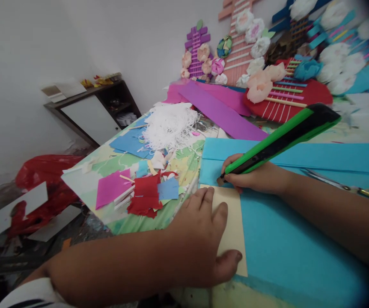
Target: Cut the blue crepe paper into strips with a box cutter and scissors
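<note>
My left hand (203,239) lies flat on a cream card strip (232,231), fingers stretched forward and thumb apart. The strip rests on a large light-blue sheet (287,248), near its left edge. Just beyond the strip's far end, my right hand (251,175) grips a green-and-black utility knife (274,137). Its body slants up to the right, and its tip points down at the blue sheet; whether a blade touches the sheet I cannot tell. Scissors with yellowish handles (348,187) lie on the blue sheet, partly behind my right forearm.
Left of the strip lie red paper scraps (144,196), a magenta piece (112,188) and tangled white string (170,126). A purple strip (223,109) crosses the table behind. Paper-flower decorations (251,34) lean at the wall. A low cabinet (88,117) stands left, near a red plastic bag (48,171).
</note>
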